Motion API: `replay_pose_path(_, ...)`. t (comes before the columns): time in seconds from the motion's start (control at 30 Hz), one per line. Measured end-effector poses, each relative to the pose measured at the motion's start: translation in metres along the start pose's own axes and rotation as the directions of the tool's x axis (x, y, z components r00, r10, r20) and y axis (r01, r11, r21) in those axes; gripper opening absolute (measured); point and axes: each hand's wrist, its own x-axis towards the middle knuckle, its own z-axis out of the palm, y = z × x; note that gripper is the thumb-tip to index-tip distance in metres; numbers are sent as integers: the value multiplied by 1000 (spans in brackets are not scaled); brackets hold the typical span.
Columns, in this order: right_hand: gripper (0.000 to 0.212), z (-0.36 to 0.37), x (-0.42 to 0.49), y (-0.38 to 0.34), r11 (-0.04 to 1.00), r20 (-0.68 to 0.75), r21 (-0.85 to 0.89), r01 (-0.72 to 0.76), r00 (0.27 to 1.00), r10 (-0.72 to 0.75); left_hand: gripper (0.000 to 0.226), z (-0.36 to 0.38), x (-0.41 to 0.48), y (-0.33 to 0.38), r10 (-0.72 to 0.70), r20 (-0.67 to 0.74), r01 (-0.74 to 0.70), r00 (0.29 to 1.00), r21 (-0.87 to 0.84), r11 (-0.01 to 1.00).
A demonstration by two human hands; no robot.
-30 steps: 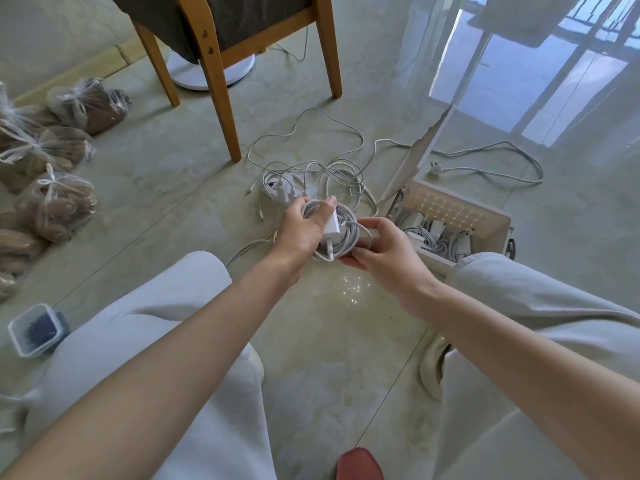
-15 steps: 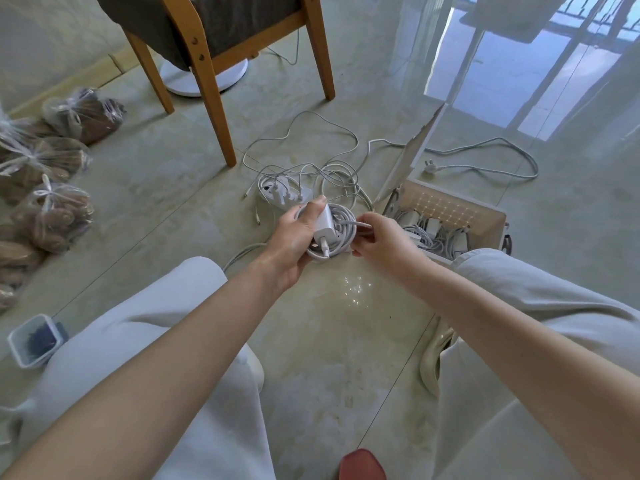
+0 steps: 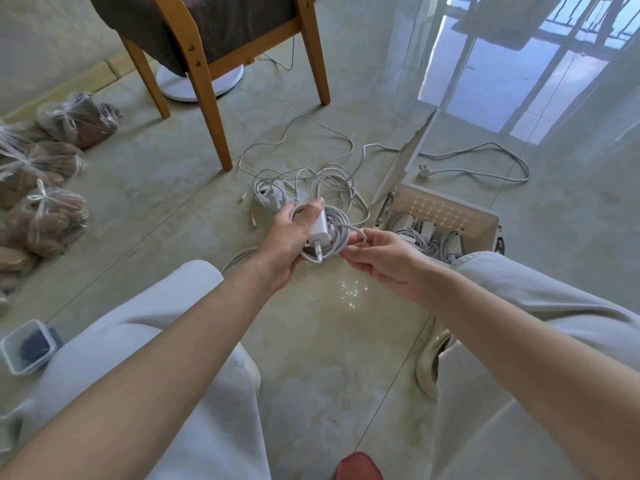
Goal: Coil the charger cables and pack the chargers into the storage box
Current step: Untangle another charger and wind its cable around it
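Observation:
My left hand [image 3: 289, 237] grips a white charger [image 3: 320, 230] together with its coiled white cable [image 3: 341, 225], held above the floor. My right hand [image 3: 384, 256] pinches the cable at the coil's right side. Just to the right stands the beige storage box [image 3: 483, 221] with its lid [image 3: 405, 164] propped open; several coiled chargers lie inside it. Behind my hands a tangle of loose white chargers and cables [image 3: 304, 183] lies on the floor. A further cable with a plug [image 3: 424, 172] trails behind the box.
A wooden chair [image 3: 211, 46] stands at the back with a white round base [image 3: 201, 86] behind it. Tied plastic bags [image 3: 45, 188] lie along the left. A small clear container [image 3: 26, 346] sits by my left knee. My knees flank the glossy floor.
My right hand has shifted from under the coil to its right side and now pinches the cable. The view has tilted down a little; the left hand keeps its hold.

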Motion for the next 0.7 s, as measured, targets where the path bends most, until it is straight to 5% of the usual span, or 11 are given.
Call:
replay_pose_path(0.13, 17, 0, 2, 6, 963, -176, -267, 40, 980, -89, 16, 9, -6, -8, 8, -18, -7, 1000, 12, 1000)
replay_pose_path(0.23, 11, 0, 4, 9, 700, -229, -692, 176, 866, -444, 16, 7, -3, -8, 18, -70, -16, 997, 17, 1000)
replay_pose_path(0.3, 14, 6, 4, 10, 615, -176, -760, 208, 846, -504, 17, 3, 0, -6, 31, -124, -27, 992, 34, 999)
replay_pose_path(0.37, 22, 12, 0, 11, 776, -190, -597, 205, 903, -385, 18, 1, 2, -7, 25, -152, -18, 988, 47, 999)
replay_pose_path(0.47, 29, 19, -7, 5, 990, -210, -75, 117, 969, -131, 20, 5, 0, -8, -22, -113, 26, 993, 33, 999)
replay_pose_path(0.6, 29, 12, -6, -1, 960, -135, 271, -66, 985, 105, 17, 7, -1, -7, -30, -97, 33, 995, 25, 999)
replay_pose_path(0.7, 29, 8, -6, 1, 960, -149, 242, -138, 973, 177, 16, 8, 0, -8, -16, -124, 17, 992, 12, 1000)
